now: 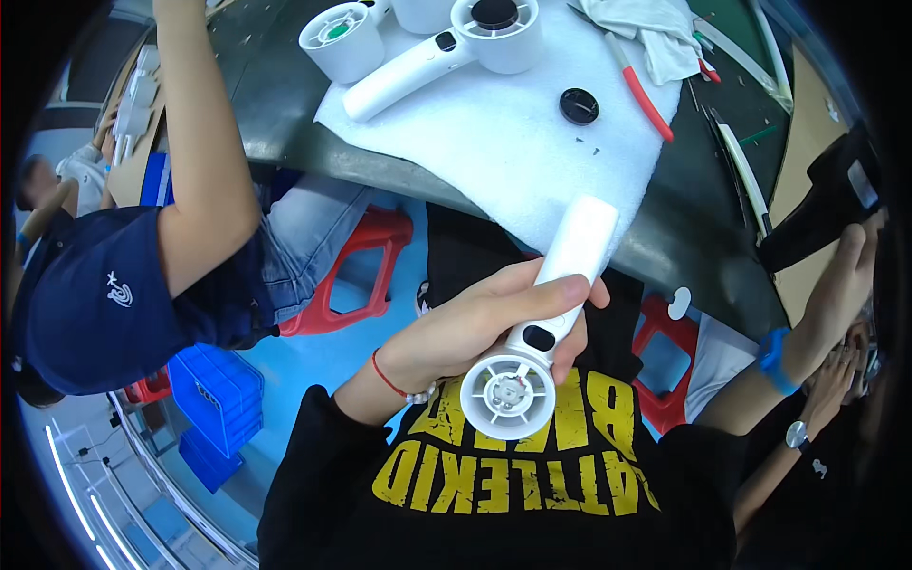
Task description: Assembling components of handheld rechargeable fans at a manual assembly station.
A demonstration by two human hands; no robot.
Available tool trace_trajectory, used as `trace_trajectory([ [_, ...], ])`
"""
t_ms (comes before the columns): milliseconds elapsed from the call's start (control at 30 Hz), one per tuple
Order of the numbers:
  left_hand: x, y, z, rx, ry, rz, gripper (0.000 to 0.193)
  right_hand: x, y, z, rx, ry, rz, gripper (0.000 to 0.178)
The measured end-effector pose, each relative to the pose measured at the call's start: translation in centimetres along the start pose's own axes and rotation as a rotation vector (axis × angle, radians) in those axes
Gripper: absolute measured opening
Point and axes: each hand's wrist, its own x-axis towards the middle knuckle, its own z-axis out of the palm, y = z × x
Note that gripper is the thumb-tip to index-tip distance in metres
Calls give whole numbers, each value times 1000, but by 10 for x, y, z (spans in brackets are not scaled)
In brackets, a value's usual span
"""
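My left hand (494, 318) is closed round the handle of a white handheld fan (579, 237). Its round spoked head (508, 394) points toward me, with the hub uncovered, and a dark oval window sits just above that head. At the far right my right hand (841, 271), with a blue wristband, is against a black tapered device (822, 204) bearing a grey panel. The dark rim of the picture partly hides those fingers, so their grip is unclear. On the white foam sheet (475, 147) ahead lie another white fan (413, 76) and a round black cap (579, 106).
Beside the cap lies a red-handled tool (646, 103), near a white cloth (655, 38). Another white fan head (342, 43) stands at the dark table's far left. A co-worker's arm (204, 142) reaches across on the left, above a red stool (366, 266) and blue crates (218, 394).
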Motion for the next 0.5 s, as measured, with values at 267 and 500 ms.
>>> trace_trajectory([
  [267, -15, -12, -6, 58, -124, 102, 28, 18, -9, 15, 808, -608, 294, 99],
  [500, -11, -24, -9, 83, -51, 143, 28, 52, -66, 74, 1367, -396, 390, 81],
])
